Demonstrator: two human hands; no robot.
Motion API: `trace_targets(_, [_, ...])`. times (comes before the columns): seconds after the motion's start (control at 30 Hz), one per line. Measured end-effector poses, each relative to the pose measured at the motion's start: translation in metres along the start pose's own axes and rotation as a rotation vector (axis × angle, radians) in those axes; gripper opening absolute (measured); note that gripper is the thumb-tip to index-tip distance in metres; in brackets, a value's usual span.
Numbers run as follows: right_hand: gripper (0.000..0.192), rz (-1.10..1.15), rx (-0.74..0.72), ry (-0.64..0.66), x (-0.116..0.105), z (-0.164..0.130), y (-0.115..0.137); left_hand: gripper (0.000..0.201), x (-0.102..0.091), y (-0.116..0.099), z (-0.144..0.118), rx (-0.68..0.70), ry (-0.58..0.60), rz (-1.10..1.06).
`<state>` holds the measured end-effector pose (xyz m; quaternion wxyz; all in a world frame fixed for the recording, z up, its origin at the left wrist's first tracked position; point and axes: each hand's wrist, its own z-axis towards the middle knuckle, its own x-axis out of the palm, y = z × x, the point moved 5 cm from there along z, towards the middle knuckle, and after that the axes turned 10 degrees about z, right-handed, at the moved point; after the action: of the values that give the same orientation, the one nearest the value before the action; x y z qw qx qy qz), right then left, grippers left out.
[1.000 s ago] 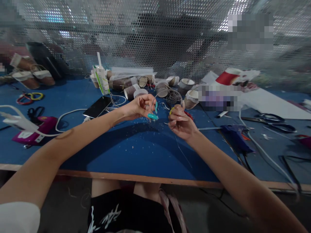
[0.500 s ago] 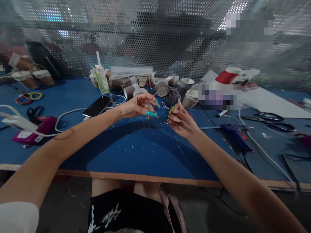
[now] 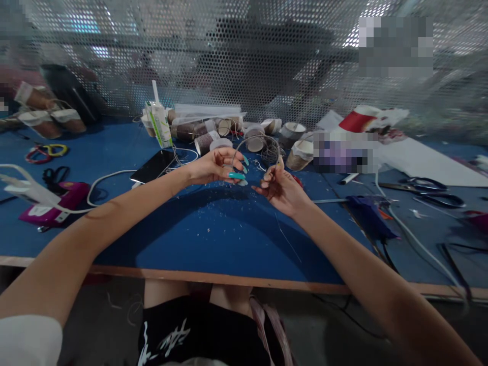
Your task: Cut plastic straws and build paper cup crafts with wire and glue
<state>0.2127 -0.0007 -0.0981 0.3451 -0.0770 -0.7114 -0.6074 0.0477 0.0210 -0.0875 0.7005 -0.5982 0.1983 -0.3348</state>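
A cluttered blue table (image 3: 213,239) fills mid-frame under a perforated metal screen (image 3: 244,61). At centre, left hand (image 3: 215,168) and right hand (image 3: 280,188) pinch a curved wire (image 3: 253,140); no writing seems legible.

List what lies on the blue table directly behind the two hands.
Behind the left hand and right hand, which bend a thin wire arc, lie tipped spools and a wire tangle on the blue table. The hands hide whatever lies beneath them.

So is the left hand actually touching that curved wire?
Touching. In the head view, the left hand pinches one end of the curved wire, which arches over to the right hand.
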Motion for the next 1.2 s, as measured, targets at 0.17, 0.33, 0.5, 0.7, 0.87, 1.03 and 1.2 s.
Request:
trace_targets(0.17, [0.025, -0.027, -0.043, 0.010, 0.000, -0.001, 0.001, 0.041, 0.003, -0.005, -0.001, -0.026, 0.036, 0.009])
trace_targets(0.33, [0.025, -0.078, -0.053, 0.017, -0.004, 0.002, 0.000, 0.047, 0.004, -0.014, -0.002, -0.012, 0.042, -0.055])
trace_targets(0.5, [0.025, -0.116, -0.034, 0.063, -0.003, 0.002, -0.002, 0.037, 0.003, -0.015, 0.001, -0.016, 0.022, -0.059])
trace_targets(0.7, [0.030, -0.109, -0.004, 0.240, 0.008, -0.005, 0.001, 0.023, 0.008, -0.011, 0.001, -0.104, 0.036, -0.013])
trace_targets(0.87, [0.034, -0.100, -0.011, 0.230, 0.009, -0.006, 0.001, 0.016, 0.013, -0.006, -0.001, -0.153, 0.082, 0.012])
trace_targets(1.03, [0.039, -0.111, -0.019, 0.285, 0.014, -0.006, 0.001, 0.011, 0.017, -0.006, -0.002, -0.200, 0.048, 0.075])
trace_targets(1.2, [0.033, -0.133, -0.034, 0.298, 0.016, -0.008, 0.004, 0.013, 0.014, -0.004, -0.002, -0.184, 0.040, 0.043])
